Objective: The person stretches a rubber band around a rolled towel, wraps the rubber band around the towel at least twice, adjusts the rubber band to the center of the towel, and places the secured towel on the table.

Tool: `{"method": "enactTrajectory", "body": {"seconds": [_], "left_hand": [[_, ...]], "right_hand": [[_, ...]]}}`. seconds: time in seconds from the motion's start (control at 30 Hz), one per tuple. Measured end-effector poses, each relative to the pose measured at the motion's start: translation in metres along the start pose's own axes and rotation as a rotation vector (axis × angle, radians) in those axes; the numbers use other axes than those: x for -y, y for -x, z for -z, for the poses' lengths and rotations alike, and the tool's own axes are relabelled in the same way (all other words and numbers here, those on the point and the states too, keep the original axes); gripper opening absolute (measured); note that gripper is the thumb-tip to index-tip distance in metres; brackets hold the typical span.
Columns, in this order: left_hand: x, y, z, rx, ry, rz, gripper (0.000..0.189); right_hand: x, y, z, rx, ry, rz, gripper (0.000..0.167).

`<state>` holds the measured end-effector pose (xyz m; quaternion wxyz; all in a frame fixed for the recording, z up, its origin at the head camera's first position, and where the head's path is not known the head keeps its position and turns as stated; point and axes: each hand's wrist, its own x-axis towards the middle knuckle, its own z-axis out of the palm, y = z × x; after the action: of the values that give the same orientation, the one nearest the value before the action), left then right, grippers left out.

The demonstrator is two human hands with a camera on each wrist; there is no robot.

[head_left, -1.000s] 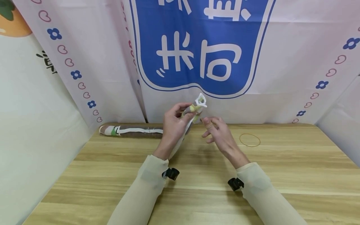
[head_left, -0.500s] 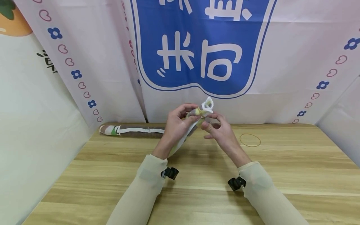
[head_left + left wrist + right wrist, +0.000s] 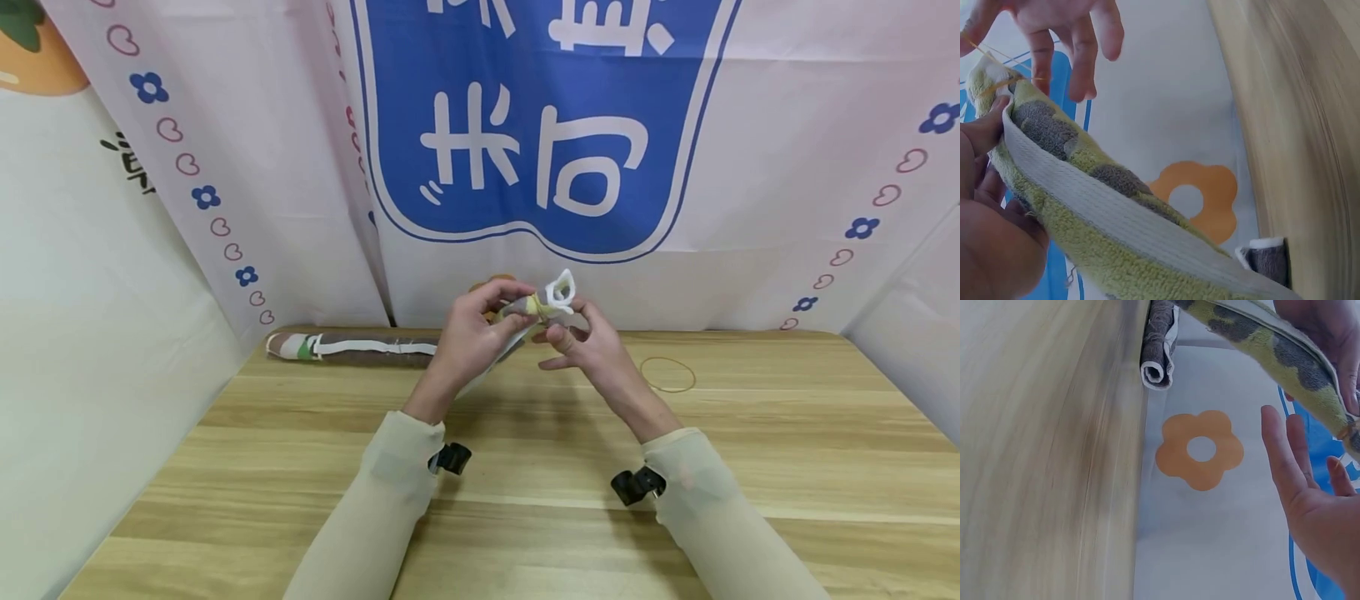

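A rolled towel [image 3: 1116, 212], yellow-green and grey with a white border, slants up off the table. My left hand [image 3: 474, 329] grips it near its upper end, thumb pressed on the border. Around that end runs a thin yellowish rubber band [image 3: 1002, 84]. My right hand [image 3: 594, 346] is beside the same end, holding stretched strands of the band at its thumb and a finger. Its other fingers are spread, as the right wrist view shows. Exactly how the strands loop over the fingertips is hard to see.
A second rolled towel [image 3: 375, 347], dark brown with a white stripe, lies along the table's back edge at left, partly behind my left hand. Another rubber band [image 3: 669, 391] lies on the wooden table [image 3: 525, 533] at right. A printed cloth [image 3: 787, 167] hangs behind.
The towel end has shifted slightly right and down and tilted further over. My right hand has come up against it, and the rubber band is stretched there. The second towel stays put.
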<state>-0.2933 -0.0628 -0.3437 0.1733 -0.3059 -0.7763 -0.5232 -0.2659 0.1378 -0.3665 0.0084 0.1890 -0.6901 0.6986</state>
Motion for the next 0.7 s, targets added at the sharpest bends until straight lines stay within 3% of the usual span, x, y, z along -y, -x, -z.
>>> {"method": "enactTrajectory", "body": {"seconds": [0.23,0.4,0.7], "left_hand": [[0.000,0.000,0.004,0.050,-0.107,-0.067,0.019],[0.002,-0.001,0.003,0.076,-0.214,-0.120,0.018],[0.003,0.002,0.002,0.099,-0.425,-0.189,0.020]], "right_hand": [[-0.002,0.000,0.003,-0.006,-0.024,0.009,0.118],[-0.002,0.000,0.009,-0.032,0.019,0.005,0.113],[0.001,-0.003,0.014,-0.040,0.173,-0.033,0.071]]}}
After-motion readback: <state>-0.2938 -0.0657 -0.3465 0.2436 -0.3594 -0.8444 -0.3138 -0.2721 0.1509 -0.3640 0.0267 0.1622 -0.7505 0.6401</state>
